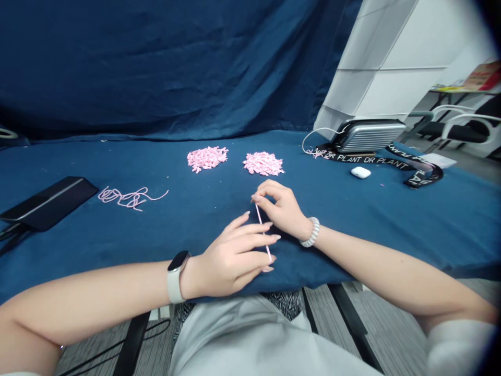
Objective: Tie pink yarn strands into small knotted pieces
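A short pink cord (pixel 259 214) is stretched between my two hands above the near part of the cloth. My right hand (pixel 282 206), with a coiled band at the wrist, pinches its upper end between thumb and fingertips. Nearer my body, my left hand (pixel 230 253) grips the lower end between thumb and index finger, its other fingers spread along the cord. Beyond the hands lie two heaps of small pink pieces, a left heap (pixel 206 158) and a right heap (pixel 263 163). Loose pink cords (pixel 127 197) lie tangled to the left.
A black flat device (pixel 50 201) lies at the left. Toward the right are a white earbud case (pixel 360 172), a black lettered strap (pixel 352 159) and a silver ribbed case (pixel 370 136). Blue cloth (pixel 117 240) covers the table; a blue curtain (pixel 168 68) hangs behind.
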Motion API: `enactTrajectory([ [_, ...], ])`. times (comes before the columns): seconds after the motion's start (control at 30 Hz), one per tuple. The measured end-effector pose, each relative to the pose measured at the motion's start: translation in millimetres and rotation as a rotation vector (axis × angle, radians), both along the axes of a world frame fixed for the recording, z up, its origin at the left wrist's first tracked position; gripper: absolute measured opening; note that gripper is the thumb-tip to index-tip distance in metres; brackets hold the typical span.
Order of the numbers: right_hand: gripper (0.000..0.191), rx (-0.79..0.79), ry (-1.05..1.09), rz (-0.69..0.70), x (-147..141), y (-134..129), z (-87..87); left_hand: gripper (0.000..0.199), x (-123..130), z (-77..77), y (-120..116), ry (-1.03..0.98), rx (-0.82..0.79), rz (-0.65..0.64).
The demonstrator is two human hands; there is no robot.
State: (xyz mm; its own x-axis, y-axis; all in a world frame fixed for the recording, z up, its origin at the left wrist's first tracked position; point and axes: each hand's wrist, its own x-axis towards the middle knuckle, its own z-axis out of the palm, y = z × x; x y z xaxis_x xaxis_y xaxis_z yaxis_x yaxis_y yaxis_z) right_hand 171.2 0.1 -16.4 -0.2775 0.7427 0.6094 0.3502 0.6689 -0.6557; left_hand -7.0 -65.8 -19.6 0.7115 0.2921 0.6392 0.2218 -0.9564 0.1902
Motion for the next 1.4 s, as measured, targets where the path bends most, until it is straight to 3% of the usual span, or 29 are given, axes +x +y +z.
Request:
enactTrajectory([
  [0.5,0.019,0.005,-0.066,-0.011,0,2,-2.9,0.016,5,3.3,-3,-0.038,0.016,-0.043],
  [0.77,0.019,0.006,-0.083,0.017,-2,0,-2.4,0.019,4,1.9,-1,-0.076,-0.007,-0.260],
  [0.9,0.019,0.007,-0.077,0.013,-1,1,-2.9,0.021,4,3.4,-2,-0.098,-0.090,-0.207],
  [1.17,0.020,-0.008,-0.031,-0.037,0,5,-1.1,0.028,4,5.7,-4,-0.182,-0.385,-0.093],
  [1.33,0.018,0.001,-0.033,-0.067,3,9,-2.0,0.050,8,-2.5,2,-0.392,-0.927,0.116],
  [1.4,0.018,0.006,-0.032,-0.085,5,12,-2.1,0.048,11,-1.9,5,-0.465,-1.088,0.165],
])
